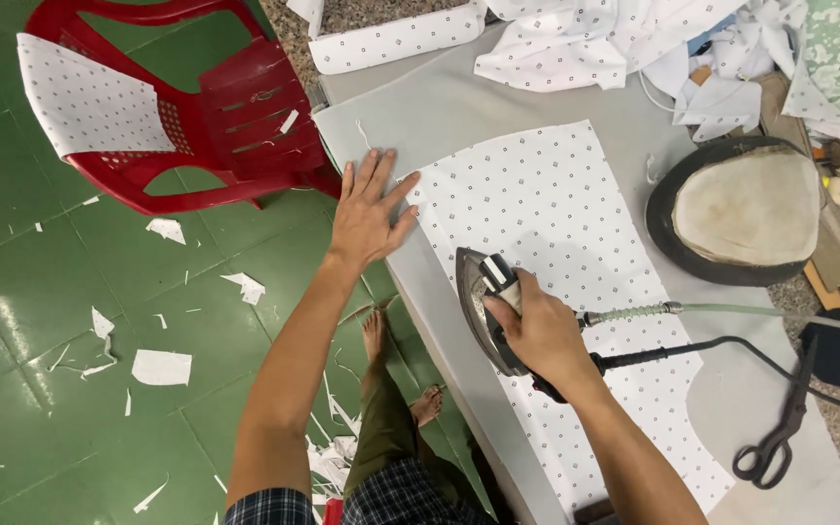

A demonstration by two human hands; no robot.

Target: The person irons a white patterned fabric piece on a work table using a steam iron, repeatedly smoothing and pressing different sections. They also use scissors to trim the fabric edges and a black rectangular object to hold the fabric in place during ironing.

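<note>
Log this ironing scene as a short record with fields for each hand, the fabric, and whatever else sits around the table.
left hand: left hand flat, fingers spread, on the edge of the dotted white fabric piece
right hand: right hand gripping the handle of the steam iron, which sits on the fabric
surface: grey padded table
on table: black scissors, oval pressing pad, heap of white cloth
beside table: red plastic chair, scraps on green floor

Iron (pixel 483 311) on fabric panel (pixel 576 272) (scissors (pixel 775 442) right of it).
</note>
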